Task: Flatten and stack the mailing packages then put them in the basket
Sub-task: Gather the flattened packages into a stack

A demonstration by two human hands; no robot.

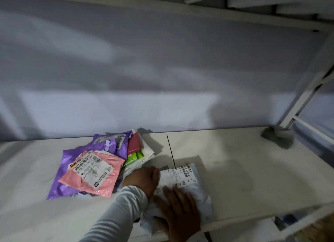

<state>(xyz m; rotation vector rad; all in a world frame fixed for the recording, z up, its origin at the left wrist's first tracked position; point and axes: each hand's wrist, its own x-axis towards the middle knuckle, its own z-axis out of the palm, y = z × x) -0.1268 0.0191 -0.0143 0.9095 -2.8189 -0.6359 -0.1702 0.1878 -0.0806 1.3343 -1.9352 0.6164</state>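
Note:
A white mailing package (191, 184) with a barcode label lies on the white table (253, 166) near its front edge. My left hand (144, 180), in a grey sleeve, rests on the package's left edge with fingers curled. My right hand (179, 211) lies flat on its lower part, fingers spread, pressing down. To the left sits a loose pile of packages: a pink one (95, 175) with a white label on top, purple ones (72, 162) beneath, a red one (133, 142) and a green one (133, 157) behind. No basket is in view.
A grey crumpled cloth (278, 137) lies at the table's far right by a white metal frame (307, 90). A grey wall stands behind the table. A dark seam (170, 149) runs across the tabletop. The table's front edge passes just under my right hand.

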